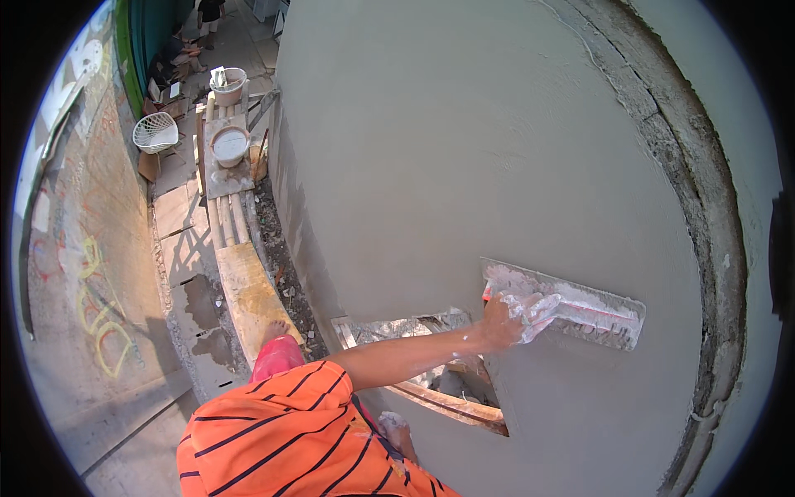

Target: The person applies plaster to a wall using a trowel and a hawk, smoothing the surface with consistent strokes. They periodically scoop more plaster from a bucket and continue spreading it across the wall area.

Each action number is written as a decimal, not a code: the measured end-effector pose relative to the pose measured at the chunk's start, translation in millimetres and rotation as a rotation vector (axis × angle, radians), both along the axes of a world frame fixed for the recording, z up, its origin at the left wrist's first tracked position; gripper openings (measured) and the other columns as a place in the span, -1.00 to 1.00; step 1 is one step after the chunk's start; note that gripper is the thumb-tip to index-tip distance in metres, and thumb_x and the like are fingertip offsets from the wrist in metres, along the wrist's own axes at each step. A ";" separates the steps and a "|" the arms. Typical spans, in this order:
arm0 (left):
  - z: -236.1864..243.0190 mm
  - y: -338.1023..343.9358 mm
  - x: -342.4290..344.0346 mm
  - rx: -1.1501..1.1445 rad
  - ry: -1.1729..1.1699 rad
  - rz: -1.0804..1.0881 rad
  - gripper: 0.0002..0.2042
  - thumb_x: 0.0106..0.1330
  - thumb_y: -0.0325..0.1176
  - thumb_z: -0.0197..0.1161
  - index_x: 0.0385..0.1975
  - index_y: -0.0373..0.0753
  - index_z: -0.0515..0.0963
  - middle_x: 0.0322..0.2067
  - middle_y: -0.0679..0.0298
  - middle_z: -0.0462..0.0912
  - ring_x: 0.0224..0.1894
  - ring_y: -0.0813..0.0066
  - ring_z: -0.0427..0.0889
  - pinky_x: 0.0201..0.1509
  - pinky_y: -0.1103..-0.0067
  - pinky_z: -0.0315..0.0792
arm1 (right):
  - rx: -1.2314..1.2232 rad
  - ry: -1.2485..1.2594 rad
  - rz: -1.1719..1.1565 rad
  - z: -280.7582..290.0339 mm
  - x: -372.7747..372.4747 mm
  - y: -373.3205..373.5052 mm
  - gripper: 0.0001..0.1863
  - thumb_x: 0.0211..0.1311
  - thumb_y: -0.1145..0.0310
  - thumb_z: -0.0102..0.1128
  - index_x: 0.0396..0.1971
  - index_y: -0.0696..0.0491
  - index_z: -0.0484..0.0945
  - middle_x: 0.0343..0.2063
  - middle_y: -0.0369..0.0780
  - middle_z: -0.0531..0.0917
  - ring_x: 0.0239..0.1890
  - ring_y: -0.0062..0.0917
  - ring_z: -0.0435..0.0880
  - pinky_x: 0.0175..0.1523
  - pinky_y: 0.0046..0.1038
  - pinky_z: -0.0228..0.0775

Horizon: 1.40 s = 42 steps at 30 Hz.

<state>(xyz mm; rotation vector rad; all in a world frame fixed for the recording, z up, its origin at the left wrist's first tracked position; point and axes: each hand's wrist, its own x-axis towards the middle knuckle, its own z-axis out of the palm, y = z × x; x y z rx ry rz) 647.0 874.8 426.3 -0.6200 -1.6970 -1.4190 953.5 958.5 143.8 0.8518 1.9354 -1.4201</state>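
Note:
My left hand, coated in pale wet plaster, is closed on the handle of a wide, flat metal trowel resting against a smooth grey plastered surface. The arm reaches rightward from my orange striped shirt. Just left of and below the trowel is a ragged opening with a wooden edge. Past the shirt's edge, a plaster-smeared bit of skin, possibly my right hand, is partly hidden; its fingers cannot be made out. My bare foot is on a stained board.
Plank scaffold runs up the left, carrying two buckets. A white chair, rubble strip and marked wall flank it. Two people are at the far end. A rough groove curves along the plaster's right side.

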 end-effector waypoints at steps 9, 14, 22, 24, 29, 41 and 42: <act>79.7 -161.3 -187.4 0.286 -0.409 0.384 -0.63 0.06 -0.23 0.36 -0.17 -0.23 0.48 -0.41 0.12 0.66 -0.38 0.09 0.65 -0.30 0.32 0.49 | 0.243 0.059 0.342 -29.4 -36.1 29.8 -0.60 0.11 0.17 0.25 -0.16 0.18 0.59 -0.28 -0.14 0.69 -0.30 -0.49 0.66 -0.14 -0.46 0.49; -39.4 -216.2 -270.9 0.366 -0.616 0.465 -0.60 0.07 -0.16 0.35 -0.18 -0.28 0.50 -0.30 0.04 0.65 -0.19 0.00 0.62 -0.10 0.28 0.45 | 0.189 -0.047 0.241 -3.9 -72.9 -0.7 -0.64 0.15 0.24 0.22 -0.15 0.19 0.58 -0.35 -0.15 0.69 -0.42 -0.53 0.65 -0.26 -0.51 0.49; -253.1 -286.1 -362.3 0.420 -0.988 0.498 -0.57 0.05 -0.06 0.36 -0.24 -0.25 0.47 -0.25 0.07 0.64 -0.17 0.05 0.61 -0.10 0.28 0.45 | 0.143 -0.192 0.176 11.5 -70.9 -49.7 -0.65 0.17 0.29 0.19 -0.08 0.13 0.54 -0.34 -0.25 0.68 -0.39 -0.55 0.64 -0.30 -0.52 0.48; -318.9 -283.8 -362.3 0.540 -1.039 0.415 -0.62 0.03 -0.11 0.37 -0.31 -0.27 0.48 -0.33 0.10 0.64 -0.25 0.14 0.62 -0.16 0.33 0.45 | 0.143 -0.207 0.148 9.0 -71.7 -61.3 -0.66 0.17 0.28 0.18 -0.10 0.14 0.55 -0.36 -0.24 0.68 -0.40 -0.56 0.63 -0.30 -0.51 0.47; -462.1 -212.6 -277.7 0.839 -1.273 0.241 -0.68 0.02 -0.23 0.40 -0.39 -0.33 0.51 -0.46 0.16 0.62 -0.39 0.40 0.58 -0.25 0.44 0.46 | 0.174 -0.208 0.136 9.5 -90.0 -79.9 -0.67 0.18 0.27 0.18 -0.13 0.15 0.56 -0.39 -0.23 0.68 -0.41 -0.56 0.63 -0.30 -0.51 0.47; -310.4 -234.0 -265.4 1.301 -1.196 -0.610 -0.82 0.30 -0.23 0.19 -0.36 -0.09 0.33 -0.70 0.51 0.21 -0.78 0.77 0.20 -0.78 0.75 0.21 | 0.298 -0.097 0.288 62.6 -96.7 -79.1 -0.70 0.18 0.24 0.16 -0.23 0.17 0.58 -0.43 -0.19 0.67 -0.39 -0.58 0.61 -0.28 -0.47 0.44; -280.2 -241.9 -269.5 1.245 -1.107 -0.640 -0.80 0.27 -0.24 0.23 -0.35 -0.12 0.33 -0.69 0.49 0.25 -0.78 0.75 0.21 -0.79 0.72 0.22 | 0.253 -0.123 0.244 50.4 -85.2 -72.8 -0.70 0.16 0.25 0.16 -0.24 0.17 0.58 -0.43 -0.18 0.67 -0.39 -0.58 0.61 -0.28 -0.46 0.43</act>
